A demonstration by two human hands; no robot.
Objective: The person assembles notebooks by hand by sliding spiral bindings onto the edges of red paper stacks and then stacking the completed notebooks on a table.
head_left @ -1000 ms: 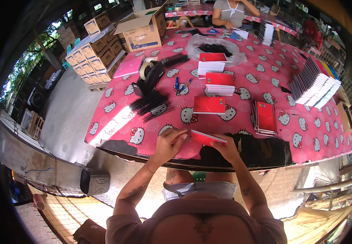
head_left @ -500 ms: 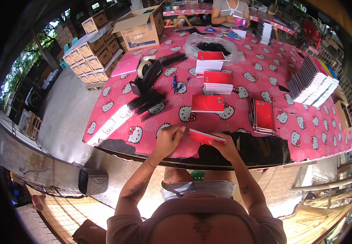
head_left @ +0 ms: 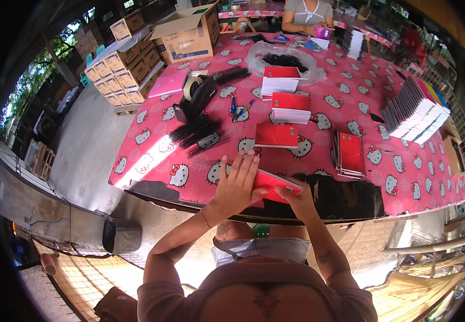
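A small red notebook (head_left: 271, 184) is held at a slant just over the near edge of the table. My right hand (head_left: 298, 197) grips its right end, with the thumb on top. Against its left end lies my left hand (head_left: 236, 182), fingers stretched out and the thumb reaching over the cover. Just beyond, a red spiral notebook (head_left: 276, 136) lies flat on the pink patterned tablecloth (head_left: 189, 166). Behind it stand two stacks of red notebooks, the nearer stack (head_left: 291, 110) and the farther stack (head_left: 281, 83). Another red spiral pile (head_left: 349, 154) sits to the right.
Black spiral coils (head_left: 197, 135) and a tape dispenser (head_left: 197, 96) lie at the left, near blue-handled pliers (head_left: 235, 109). A tall notebook stack (head_left: 418, 112) stands at the right. An open carton (head_left: 189, 40) is at the back left. Across the table, a person (head_left: 309, 19) handles a purple notebook.
My left hand has moved from beside the notebook onto its left end, its fingers now stretched out. My right hand keeps its grip. The person across has lowered the purple notebook.
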